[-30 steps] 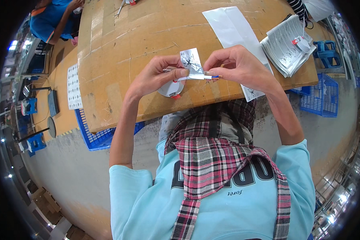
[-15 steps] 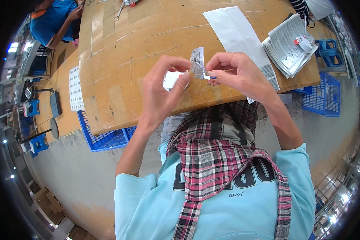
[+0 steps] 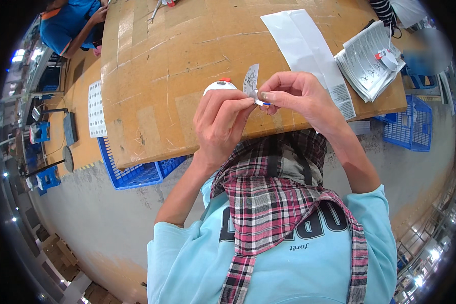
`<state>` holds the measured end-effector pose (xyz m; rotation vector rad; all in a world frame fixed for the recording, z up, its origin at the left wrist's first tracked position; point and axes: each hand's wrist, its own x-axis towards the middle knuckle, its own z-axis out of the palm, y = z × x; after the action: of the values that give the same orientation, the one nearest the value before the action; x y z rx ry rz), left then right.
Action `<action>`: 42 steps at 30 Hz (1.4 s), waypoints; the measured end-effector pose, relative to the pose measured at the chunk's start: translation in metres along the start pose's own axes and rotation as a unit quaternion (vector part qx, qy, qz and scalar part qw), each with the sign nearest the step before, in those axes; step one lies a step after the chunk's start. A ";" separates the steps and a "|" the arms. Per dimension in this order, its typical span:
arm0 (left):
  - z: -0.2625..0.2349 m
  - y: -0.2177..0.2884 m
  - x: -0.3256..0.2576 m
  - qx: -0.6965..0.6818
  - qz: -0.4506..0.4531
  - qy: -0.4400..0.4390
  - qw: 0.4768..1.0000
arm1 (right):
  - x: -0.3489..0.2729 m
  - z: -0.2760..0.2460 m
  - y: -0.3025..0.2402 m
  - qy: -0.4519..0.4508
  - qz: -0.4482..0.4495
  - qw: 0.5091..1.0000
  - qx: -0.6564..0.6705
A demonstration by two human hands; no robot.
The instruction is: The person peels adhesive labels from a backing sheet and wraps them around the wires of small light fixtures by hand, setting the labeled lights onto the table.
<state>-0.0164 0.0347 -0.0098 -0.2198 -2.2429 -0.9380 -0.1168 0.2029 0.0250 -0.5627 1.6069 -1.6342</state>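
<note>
Above the near edge of the table, both hands meet at a small printed paper label (image 3: pixel 250 79) and a thin white piece with a blue end (image 3: pixel 261 103). My right hand (image 3: pixel 303 97) pinches the thin piece near its blue end. The fingertips of my left hand (image 3: pixel 221 120) are pressed together at the label's lower end, against the thin piece. Exactly what each fingertip grips is partly hidden. Just behind my left hand lies a white rounded object (image 3: pixel 218 87) with a red part on top, its near side covered by my fingers.
A long white paper sheet (image 3: pixel 301 43) and a stack of printed sheets (image 3: pixel 367 68) lie on the table's right side, with a white-and-red device (image 3: pixel 387 59) on the stack. Blue crates (image 3: pixel 131 175) stand below the edge. A co-worker in blue (image 3: pixel 73 25) sits far left.
My left hand has moved right and closed its fingers at the label, where they were apart before. The white rounded object now shows more behind it. My right hand keeps its pinch.
</note>
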 end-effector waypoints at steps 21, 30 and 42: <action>-0.045 -0.043 0.031 -0.067 -0.108 -0.118 0.985 | 0.061 -0.011 0.021 0.062 -0.025 0.996 -0.052; -0.114 -0.268 0.144 0.013 -0.299 0.115 0.947 | 0.113 0.020 0.066 0.227 -0.151 0.932 -0.238; -0.102 -0.506 0.265 0.358 -0.315 0.123 0.870 | 0.120 0.026 0.048 0.217 -0.111 0.926 -0.289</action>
<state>-0.3599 -0.4289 -0.0708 0.9602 -2.2709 -0.3261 -0.1605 0.0984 -0.0424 -0.7333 2.4682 -1.4969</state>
